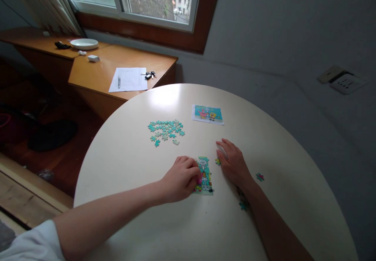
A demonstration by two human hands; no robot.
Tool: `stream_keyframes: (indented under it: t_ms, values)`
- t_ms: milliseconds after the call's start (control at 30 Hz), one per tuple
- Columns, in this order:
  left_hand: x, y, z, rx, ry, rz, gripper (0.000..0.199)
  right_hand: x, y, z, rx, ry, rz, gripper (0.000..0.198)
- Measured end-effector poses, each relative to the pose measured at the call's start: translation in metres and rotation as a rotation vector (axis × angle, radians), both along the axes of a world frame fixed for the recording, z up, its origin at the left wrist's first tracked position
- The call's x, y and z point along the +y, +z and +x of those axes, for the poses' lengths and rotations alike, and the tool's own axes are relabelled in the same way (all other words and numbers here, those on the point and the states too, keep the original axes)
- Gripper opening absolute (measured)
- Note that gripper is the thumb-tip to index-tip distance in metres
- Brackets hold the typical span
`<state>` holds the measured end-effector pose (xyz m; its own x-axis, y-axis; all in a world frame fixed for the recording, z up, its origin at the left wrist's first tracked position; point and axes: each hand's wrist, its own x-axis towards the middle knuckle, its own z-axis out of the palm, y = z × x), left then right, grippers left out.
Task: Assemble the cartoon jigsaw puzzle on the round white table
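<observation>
A partly assembled jigsaw puzzle (205, 174) lies on the table, showing a pale cartoon figure on teal. My left hand (182, 178) is closed at its left side, and a pink jigsaw piece (199, 179) shows at the fingertips. Whether that piece is joined to the rest I cannot tell. To the right of the puzzle, my right hand (234, 162) rests on the table with thumb and fingers apart. Beside its thumb lies a loose yellow piece (217, 162), partly hidden. More loose pieces (243, 205) sit by the right forearm, which covers some of them.
Several teal loose pieces (166, 129) are spread at the left of the round white table (123, 155). A printed reference picture (208, 114) lies farther back. One piece (260, 176) is to the right. A wooden desk (129, 57) holds paper (129, 80), keys (149, 75) and a plate (84, 43).
</observation>
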<state>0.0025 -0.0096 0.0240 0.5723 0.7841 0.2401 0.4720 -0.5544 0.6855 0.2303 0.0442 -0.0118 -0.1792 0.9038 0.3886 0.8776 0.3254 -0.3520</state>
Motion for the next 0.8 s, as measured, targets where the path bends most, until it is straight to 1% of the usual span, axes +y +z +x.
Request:
stream_keyframes:
  t_ms: [133, 800]
  values:
    - [-0.0004, -0.0006, -0.0003, 0.028, -0.007, 0.016, 0.015, 0.0003, 0.0004, 0.0002, -0.009, 0.000, 0.000, 0.038]
    - [0.0006, -0.0051, -0.0006, 0.038, -0.010, 0.046, 0.013, 0.0011, -0.0012, 0.0005, -0.008, -0.001, 0.019, 0.036]
